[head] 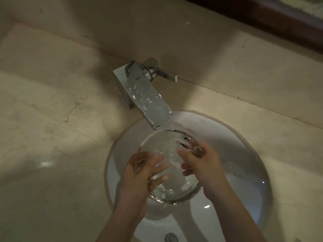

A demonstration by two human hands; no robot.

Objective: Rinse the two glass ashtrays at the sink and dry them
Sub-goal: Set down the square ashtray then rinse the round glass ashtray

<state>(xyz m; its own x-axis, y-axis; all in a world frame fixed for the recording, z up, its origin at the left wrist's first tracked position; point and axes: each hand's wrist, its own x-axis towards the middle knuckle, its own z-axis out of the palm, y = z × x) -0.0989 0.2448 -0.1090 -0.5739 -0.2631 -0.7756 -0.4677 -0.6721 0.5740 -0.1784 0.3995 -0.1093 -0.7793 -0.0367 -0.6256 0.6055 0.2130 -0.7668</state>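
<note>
— Where was the ashtray?
— You held the ashtray (176, 187) over the white sink (244, 172), just below the faucet (145, 96) spout, with water running onto the glass.
— And my hands?
— Your left hand (139, 173) gripped the left rim, fingers spread across the glass. I couldn't tell through the wet glass whether they lay inside the bowl or beneath it. Your right hand (204, 165) clasped the right rim, thumb and fingers curled round its edge.
— Anything else?
— The drain (171, 237) showed low in the sink, and the pale stone surface (52, 137) lay around it.
</note>
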